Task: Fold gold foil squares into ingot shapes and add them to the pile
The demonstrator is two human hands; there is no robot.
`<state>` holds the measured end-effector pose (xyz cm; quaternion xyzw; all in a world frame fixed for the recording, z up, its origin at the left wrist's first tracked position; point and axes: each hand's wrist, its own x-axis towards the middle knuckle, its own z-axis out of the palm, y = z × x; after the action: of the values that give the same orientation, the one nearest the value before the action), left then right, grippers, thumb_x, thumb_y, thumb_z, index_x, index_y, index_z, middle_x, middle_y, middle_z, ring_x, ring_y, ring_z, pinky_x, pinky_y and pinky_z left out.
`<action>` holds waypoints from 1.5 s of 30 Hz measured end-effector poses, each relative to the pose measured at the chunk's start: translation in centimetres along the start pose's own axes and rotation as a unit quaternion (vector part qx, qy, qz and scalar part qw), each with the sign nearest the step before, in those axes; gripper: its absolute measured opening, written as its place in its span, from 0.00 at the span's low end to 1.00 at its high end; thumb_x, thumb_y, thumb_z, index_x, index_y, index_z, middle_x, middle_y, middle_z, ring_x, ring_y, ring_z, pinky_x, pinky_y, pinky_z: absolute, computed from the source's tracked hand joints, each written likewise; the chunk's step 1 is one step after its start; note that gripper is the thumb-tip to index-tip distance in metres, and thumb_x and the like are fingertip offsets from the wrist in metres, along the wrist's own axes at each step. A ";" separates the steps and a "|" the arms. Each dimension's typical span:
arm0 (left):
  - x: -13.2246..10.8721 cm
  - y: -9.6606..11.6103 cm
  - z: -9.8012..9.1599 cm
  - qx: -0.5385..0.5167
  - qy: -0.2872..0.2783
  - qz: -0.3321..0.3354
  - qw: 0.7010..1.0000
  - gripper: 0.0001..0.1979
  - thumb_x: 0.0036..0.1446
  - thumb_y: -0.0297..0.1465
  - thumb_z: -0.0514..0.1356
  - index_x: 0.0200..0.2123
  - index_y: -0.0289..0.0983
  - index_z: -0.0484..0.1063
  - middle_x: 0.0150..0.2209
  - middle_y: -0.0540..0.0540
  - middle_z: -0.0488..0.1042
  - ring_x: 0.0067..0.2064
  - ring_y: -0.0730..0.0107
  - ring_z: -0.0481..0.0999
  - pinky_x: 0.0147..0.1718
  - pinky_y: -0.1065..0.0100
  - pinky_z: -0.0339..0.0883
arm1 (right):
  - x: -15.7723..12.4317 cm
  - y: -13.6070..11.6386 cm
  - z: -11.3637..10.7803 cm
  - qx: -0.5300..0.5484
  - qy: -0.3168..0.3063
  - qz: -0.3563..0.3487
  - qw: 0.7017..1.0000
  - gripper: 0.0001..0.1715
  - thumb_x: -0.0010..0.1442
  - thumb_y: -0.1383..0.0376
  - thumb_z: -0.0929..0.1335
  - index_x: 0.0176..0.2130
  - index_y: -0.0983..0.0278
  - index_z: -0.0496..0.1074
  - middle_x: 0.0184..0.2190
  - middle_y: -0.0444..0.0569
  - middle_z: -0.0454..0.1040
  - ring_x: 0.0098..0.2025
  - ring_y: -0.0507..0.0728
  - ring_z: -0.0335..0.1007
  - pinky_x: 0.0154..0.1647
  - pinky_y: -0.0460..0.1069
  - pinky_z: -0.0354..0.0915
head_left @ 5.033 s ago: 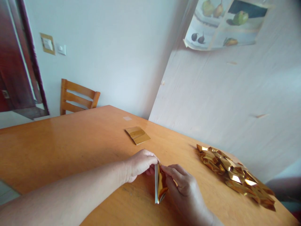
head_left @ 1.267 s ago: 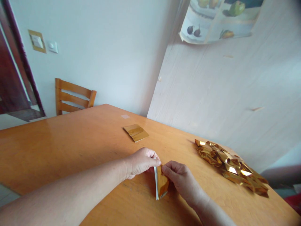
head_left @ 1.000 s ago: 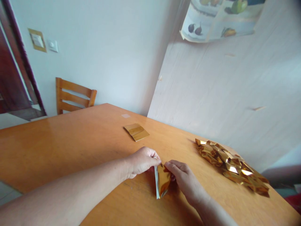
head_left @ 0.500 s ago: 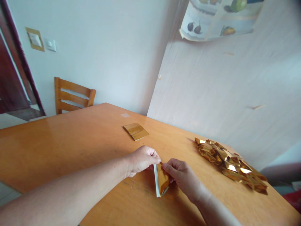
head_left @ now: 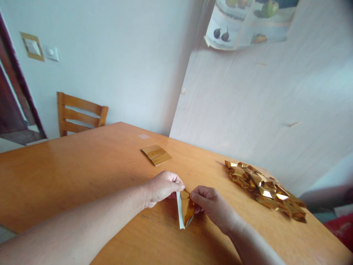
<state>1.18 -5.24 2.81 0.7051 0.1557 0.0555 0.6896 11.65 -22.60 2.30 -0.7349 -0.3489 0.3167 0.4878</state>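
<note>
A sheet of gold foil paper (head_left: 188, 207), partly folded and showing a white strip along its left side, is held up between my two hands over the table. My left hand (head_left: 164, 187) is closed in a pinch on its upper left corner. At the right edge, my right hand (head_left: 211, 204) grips the paper between thumb and fingers, a little apart from the left one. The fingertips behind the sheet are partly hidden. Beyond my hands lies a flat square stack of gold paper (head_left: 156, 155).
Folded shiny gold paper pieces (head_left: 266, 189) lie heaped at the right of the wooden table (head_left: 82, 165). A wooden chair (head_left: 81, 113) stands at the far left edge. A pale board (head_left: 234, 103) and a fruit picture (head_left: 248, 25) are behind the table.
My right hand has moved slightly away from the left along the paper's edge, widening the gap between them. The whole view has shifted a little, so things sit further left.
</note>
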 end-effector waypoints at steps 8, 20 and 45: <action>0.4 -0.6 -0.3 -0.005 -0.014 0.004 1.000 0.12 0.48 0.39 0.65 0.29 0.35 0.70 0.24 0.52 0.69 0.28 0.72 0.66 0.30 0.68 0.60 | -0.1 -0.1 -0.9 0.011 -0.021 0.003 1.000 0.12 0.57 0.59 0.67 0.32 0.65 0.76 0.23 0.45 0.76 0.26 0.51 0.68 0.30 0.47 0.60; -0.1 -0.1 0.0 0.017 -0.001 0.010 1.000 0.11 0.49 0.37 0.64 0.29 0.35 0.70 0.23 0.54 0.67 0.27 0.74 0.63 0.29 0.69 0.56 | -0.1 0.1 -0.2 -0.007 -0.007 -0.001 1.000 0.16 0.61 0.54 0.67 0.31 0.63 0.72 0.21 0.42 0.72 0.24 0.50 0.64 0.28 0.46 0.55; -0.3 -0.1 0.5 -0.025 -0.039 0.029 0.999 0.15 0.55 0.41 0.64 0.37 0.34 0.71 0.32 0.50 0.73 0.33 0.71 0.70 0.37 0.67 0.63 | 0.4 0.7 1.1 0.082 0.040 -0.020 0.996 0.23 0.54 0.48 0.73 0.26 0.64 0.69 0.19 0.39 0.66 0.22 0.49 0.56 0.24 0.46 0.50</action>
<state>1.07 -5.82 2.73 0.6937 0.1072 0.0517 0.7104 11.08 -21.94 1.24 -0.6978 -0.3164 0.3046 0.5659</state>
